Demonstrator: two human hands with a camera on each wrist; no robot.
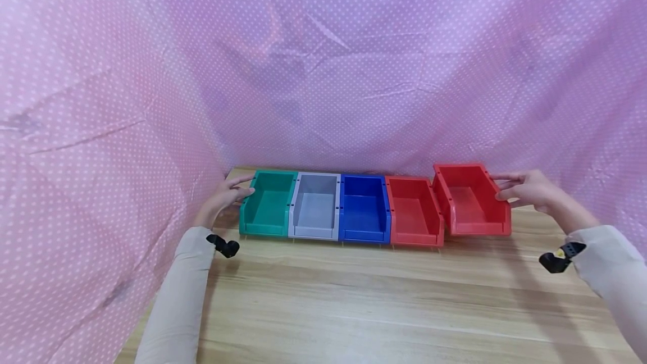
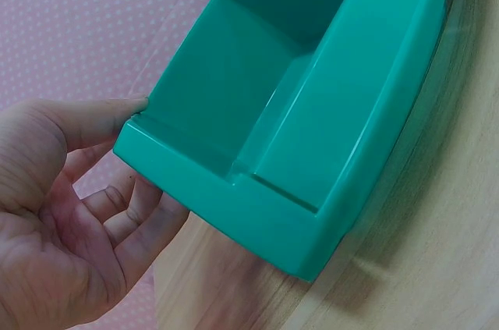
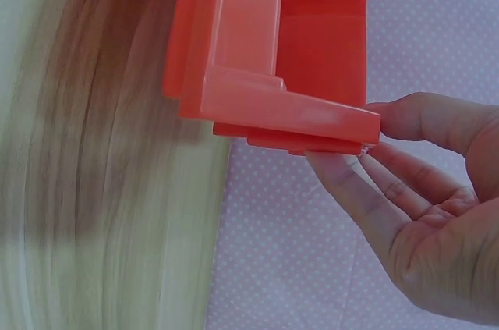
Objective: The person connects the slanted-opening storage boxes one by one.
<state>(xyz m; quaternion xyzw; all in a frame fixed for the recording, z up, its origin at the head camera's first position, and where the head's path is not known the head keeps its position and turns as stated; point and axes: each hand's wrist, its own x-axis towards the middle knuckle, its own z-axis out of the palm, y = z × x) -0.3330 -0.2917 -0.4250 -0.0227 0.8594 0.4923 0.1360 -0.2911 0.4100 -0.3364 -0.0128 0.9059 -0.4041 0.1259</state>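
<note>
A row of open-front plastic storage bins stands on the table in the head view: a green bin (image 1: pixel 268 206), a grey bin (image 1: pixel 315 209), a blue bin (image 1: pixel 364 212) and a red bin (image 1: pixel 414 215). At the right end a second red bin (image 1: pixel 472 201) sits higher than the row and slightly askew. My left hand (image 1: pixel 222 198) holds the green bin's left side, thumb at its edge and fingers curled beneath, as the left wrist view shows. My right hand (image 1: pixel 531 191) grips the raised red bin, its thumb on the side wall and fingers underneath (image 3: pixel 362 197).
The wooden table (image 1: pixel 323 302) extends in front of the bins. A pink dotted cloth (image 1: pixel 328 72) hangs close behind the row and along both sides. Black wrist cameras (image 1: pixel 222 246) sit at both sleeves.
</note>
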